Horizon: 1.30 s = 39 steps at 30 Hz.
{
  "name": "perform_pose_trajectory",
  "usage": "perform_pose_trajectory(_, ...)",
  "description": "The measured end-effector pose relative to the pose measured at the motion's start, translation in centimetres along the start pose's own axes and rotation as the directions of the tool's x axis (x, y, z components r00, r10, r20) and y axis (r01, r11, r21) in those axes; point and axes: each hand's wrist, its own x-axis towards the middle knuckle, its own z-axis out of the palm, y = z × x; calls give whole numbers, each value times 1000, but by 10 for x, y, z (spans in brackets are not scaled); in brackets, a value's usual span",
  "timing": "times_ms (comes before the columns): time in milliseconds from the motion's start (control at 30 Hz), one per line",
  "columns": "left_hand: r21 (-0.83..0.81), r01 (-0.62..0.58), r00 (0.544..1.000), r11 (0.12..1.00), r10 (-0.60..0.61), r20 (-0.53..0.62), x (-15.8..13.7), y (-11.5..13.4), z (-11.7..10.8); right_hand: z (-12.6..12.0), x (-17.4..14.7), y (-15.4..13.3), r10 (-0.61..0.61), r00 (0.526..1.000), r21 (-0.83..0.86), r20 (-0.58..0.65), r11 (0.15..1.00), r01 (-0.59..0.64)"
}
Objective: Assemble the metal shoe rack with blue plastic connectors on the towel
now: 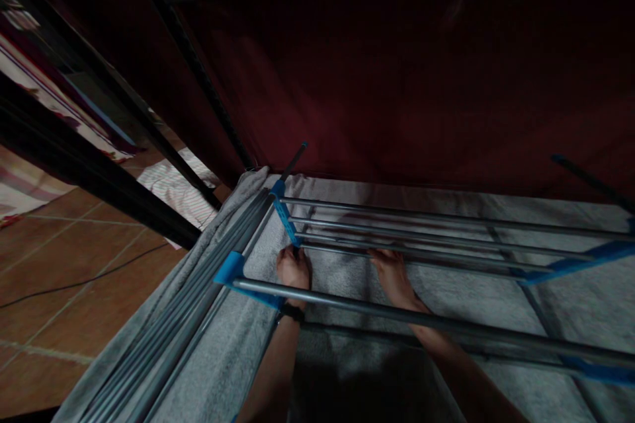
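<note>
A rack of grey metal tubes (426, 232) joined by blue plastic brackets lies across a grey fleecy cover. My left hand (292, 269), with a dark band at the wrist, is closed at the lower end of the left blue bracket (285, 219), where the lowest tube meets it. Its fingertips are partly hidden. To the right, my right hand (389, 269) has its fingers curled round the lowest tube. Both forearms reach beneath the thick front tube (357, 303), which ends in another blue bracket (229, 269).
Several loose metal tubes (188, 307) lie bundled along the left edge of the grey cover (342, 271). Dark red panels (397, 92) and black frame bars (89, 162) stand behind and left. A cable (94, 284) crosses the tiled floor (54, 277), near a striped cloth (173, 188).
</note>
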Motion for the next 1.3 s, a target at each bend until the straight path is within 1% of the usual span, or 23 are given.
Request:
perform_pose_trajectory(300,-29,26,999,999,-26,-23,-3,-4,4,6,0,6,34,999,14,-27,999,-33)
perform_pose_trajectory(467,-25,-5,1000,1000,4,-29,-8,-5,3,7,0,6,41,999,20,-23,999,-40)
perform_pose_trajectory(567,21,-52,999,998,53,-12,-12,-3,-1,7,0,6,44,999,7,-27,999,-44)
perform_pose_trajectory(733,119,-97,991,988,85,103,-14,4,-12,5,0,3,28,999,-6,-20,1000,-28)
perform_pose_trajectory(900,287,-244,962,926,194,191,-10,11,-15,4,1,3,27,999,-7,-19,1000,-27)
perform_pose_trajectory(967,319,-272,956,908,218,195,-9,13,-13,6,0,4,27,999,-1,-20,1000,-27)
perform_pose_trajectory(1067,343,-278,957,897,228,179,-9,13,-10,9,0,6,37,999,8,-16,999,-36)
perform_pose_trajectory(1300,381,-290,953,878,232,193,-7,6,-6,8,-1,8,32,999,7,-23,999,-31)
